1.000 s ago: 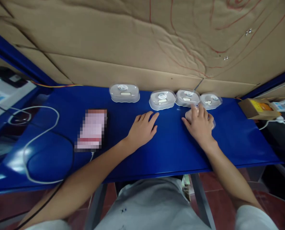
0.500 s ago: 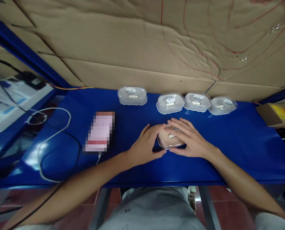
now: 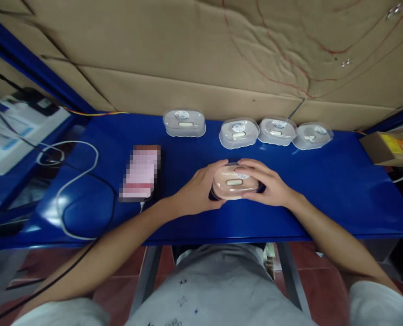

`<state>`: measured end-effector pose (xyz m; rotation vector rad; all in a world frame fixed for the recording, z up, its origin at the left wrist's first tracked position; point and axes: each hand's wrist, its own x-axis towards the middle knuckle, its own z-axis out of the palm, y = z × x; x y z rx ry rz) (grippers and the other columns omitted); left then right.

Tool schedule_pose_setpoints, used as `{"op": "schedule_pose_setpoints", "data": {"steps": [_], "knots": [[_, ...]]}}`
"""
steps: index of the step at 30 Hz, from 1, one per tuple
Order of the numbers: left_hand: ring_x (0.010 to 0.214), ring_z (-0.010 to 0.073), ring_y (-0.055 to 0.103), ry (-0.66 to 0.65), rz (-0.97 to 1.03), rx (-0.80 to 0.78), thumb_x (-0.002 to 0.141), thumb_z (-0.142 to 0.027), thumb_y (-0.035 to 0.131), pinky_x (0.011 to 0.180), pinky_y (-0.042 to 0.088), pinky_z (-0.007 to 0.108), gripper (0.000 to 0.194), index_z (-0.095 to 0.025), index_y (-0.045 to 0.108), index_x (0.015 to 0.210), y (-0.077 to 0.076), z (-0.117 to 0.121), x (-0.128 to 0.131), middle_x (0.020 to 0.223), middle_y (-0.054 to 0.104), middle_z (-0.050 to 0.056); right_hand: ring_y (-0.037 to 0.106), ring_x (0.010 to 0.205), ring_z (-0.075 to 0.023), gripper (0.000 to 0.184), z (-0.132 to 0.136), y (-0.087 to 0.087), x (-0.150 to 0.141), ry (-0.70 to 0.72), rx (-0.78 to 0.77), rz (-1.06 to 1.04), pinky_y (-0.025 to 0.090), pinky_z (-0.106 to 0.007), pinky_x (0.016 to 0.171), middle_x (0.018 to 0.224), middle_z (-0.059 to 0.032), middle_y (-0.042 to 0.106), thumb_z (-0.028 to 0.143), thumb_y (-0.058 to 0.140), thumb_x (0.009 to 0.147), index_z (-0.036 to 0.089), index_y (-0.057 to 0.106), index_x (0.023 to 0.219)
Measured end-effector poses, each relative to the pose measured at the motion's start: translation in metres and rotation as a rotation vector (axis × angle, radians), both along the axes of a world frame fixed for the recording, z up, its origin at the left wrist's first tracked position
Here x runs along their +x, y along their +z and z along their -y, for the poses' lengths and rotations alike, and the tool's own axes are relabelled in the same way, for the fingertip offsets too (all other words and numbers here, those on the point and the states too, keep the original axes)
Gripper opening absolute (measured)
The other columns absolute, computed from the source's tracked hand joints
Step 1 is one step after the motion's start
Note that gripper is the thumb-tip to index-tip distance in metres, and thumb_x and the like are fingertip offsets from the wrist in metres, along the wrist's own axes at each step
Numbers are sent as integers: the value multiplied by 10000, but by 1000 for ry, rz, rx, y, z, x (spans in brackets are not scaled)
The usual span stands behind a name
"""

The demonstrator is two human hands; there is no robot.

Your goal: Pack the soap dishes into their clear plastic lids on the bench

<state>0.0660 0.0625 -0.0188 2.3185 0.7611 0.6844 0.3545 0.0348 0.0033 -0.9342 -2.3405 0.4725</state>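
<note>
A peach-coloured plastic container [image 3: 226, 189] with a shiny clear lid is between my two hands at the middle of the blue table. A cream oblong piece and a partly covered round sticker show on its top. My left hand [image 3: 201, 188] wraps its left side, thumb near the front edge and fingers at the back. On the other side my right hand [image 3: 271, 184] grips it, with some fingers reaching over the lid. Whether its base touches the table is hard to see.
Several clear containers stand along the back, among them one on the left [image 3: 184, 128] and one further right [image 3: 235, 141]. A phone [image 3: 140, 174] with a blurred screen lies left, with a white cable [image 3: 59, 199]. A cardboard box [image 3: 379, 149] is at the right edge.
My hands have shifted slightly left with the container and closed further round its sides. More of its lid now shows. The view has tilted a little downward.
</note>
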Motion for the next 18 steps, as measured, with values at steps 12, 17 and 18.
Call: {"op": "schedule_pose_setpoints", "data": {"steps": [12, 17, 18], "knots": [[1487, 381, 486, -205, -166, -49, 749, -249, 873, 1226, 402, 614, 1099, -311, 252, 1654, 29, -2, -20, 1579, 525, 149, 528, 1481, -342, 571, -24, -23, 13, -241, 0, 8, 438, -616, 1216, 1540, -170, 587, 545, 665, 1004, 259, 589, 1492], [1477, 378, 465, -228, -196, -54, 755, -257, 875, 1222, 381, 591, 1062, -297, 284, 1636, 29, 1, -18, 1555, 522, 140, 276, 1646, -315, 528, -21, -23, 9, -121, -77, 101, 301, -625, 1307, 1711, -125, 421, 447, 477, 1111, 285, 475, 1613], [1454, 380, 478, -224, -217, -50, 757, -273, 877, 1208, 388, 591, 1028, -297, 319, 1619, 29, 1, -17, 1540, 527, 137, 247, 1656, -305, 516, -21, -22, 7, -102, -90, 113, 283, -625, 1316, 1731, -113, 392, 418, 431, 1126, 290, 459, 1625]]}}
